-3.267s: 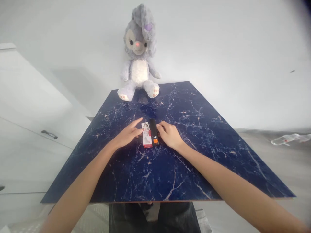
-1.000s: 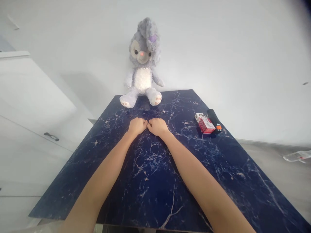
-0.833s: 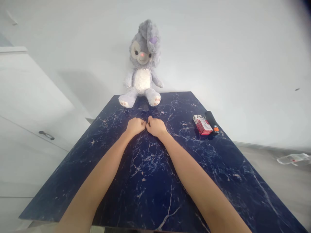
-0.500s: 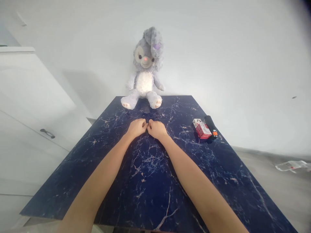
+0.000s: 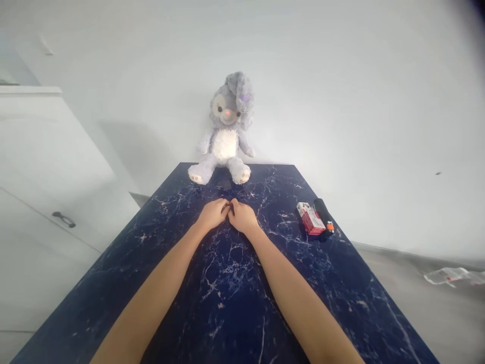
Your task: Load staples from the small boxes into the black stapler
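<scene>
Resting on table: left hand, right hand, curled into 2 fists, knuckles touching, forearms extended.

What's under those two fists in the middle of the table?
Only the dark blue marbled table shows around the left hand and right hand, curled and touching each other. Anything beneath or inside them is covered.

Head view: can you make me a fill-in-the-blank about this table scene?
The left hand and right hand rest on the table as closed ____, touching.
The plush sits at the table's ____ edge.
Beside the red box lies a ____ tube with an orange tip.
Missing: fists; far; black.
</scene>
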Tool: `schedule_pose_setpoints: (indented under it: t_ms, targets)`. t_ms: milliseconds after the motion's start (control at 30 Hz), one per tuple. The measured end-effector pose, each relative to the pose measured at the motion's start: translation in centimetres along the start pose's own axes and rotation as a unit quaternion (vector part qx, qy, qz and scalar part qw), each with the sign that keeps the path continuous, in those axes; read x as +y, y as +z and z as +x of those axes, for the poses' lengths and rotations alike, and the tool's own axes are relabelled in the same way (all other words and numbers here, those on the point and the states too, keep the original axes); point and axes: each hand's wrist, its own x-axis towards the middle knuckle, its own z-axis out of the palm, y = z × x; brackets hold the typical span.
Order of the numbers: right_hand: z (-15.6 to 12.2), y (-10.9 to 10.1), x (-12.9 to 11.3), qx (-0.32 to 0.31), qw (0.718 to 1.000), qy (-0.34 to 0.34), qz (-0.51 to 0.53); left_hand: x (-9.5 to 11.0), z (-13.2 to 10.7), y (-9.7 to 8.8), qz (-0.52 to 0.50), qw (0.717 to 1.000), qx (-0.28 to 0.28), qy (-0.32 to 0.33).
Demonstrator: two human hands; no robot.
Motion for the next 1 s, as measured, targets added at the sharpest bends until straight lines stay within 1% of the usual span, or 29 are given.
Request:
schedule_pose_setpoints:
  t_ms: [200,400,600,833,1000]
  targets:
    - [-0.17,0.36,0.06,0.006,1.0,-0.011,-0.004,-0.19,-0.33,0.21,0.019,1.0,-0.004,0.009]
    - [-0.34,0.58,0.07,0.025,0.999,-0.018,-0.013,-0.21,-0.78,0.11,0.018,1.0,0.006,0.016]
    - [-0.17,0.87,0.48,0.034,0.999,-0.033,-0.006,-0.46,-0.6,0.19,0.015,1.0,0.008,0.021]
    - [-0.59,0.61,0.41,0.022,1.0,-0.017,-0.007,-0.24,-0.18,0.13,0.013,1.0,0.004,0.02]
    - [-0.96,0.25,0.13,0.017,1.0,-0.022,-0.013,0.09,-0.13,0.25,0.015,1.0,0.004,0.012]
